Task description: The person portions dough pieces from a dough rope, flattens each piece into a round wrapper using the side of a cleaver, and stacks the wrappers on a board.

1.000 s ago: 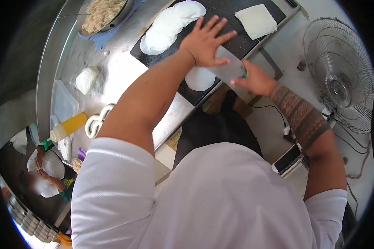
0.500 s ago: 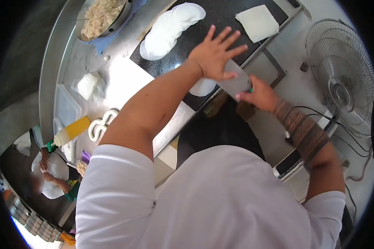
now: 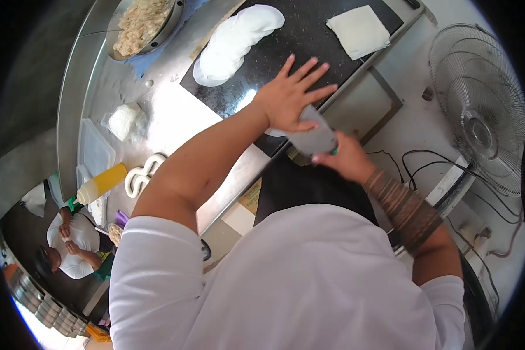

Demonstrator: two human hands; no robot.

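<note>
My left hand (image 3: 294,96) lies with spread fingers over the flat metal blade (image 3: 314,135) of a wide tool. My right hand (image 3: 349,156) grips the tool's green handle (image 3: 335,151) at the board's near edge. Under the blade and my left hand, a white round sheet (image 3: 275,133) shows only in part on the black board (image 3: 309,35). Farther back on the board, several thin white rounds (image 3: 230,46) overlap in a row. A stack of pale square sheets (image 3: 359,32) sits at the board's right end.
A pan of filling (image 3: 143,26) stands at the back left. Left on the metal table are wrapped dough (image 3: 125,121), a plastic container (image 3: 96,149), a bottle of yellow liquid (image 3: 102,183) and a dough coil (image 3: 143,175). A fan (image 3: 478,111) stands right; a co-worker (image 3: 76,242) is lower left.
Both hands and the blade have moved down and slightly left, toward the board's near edge. The white round beneath is now mostly covered.
</note>
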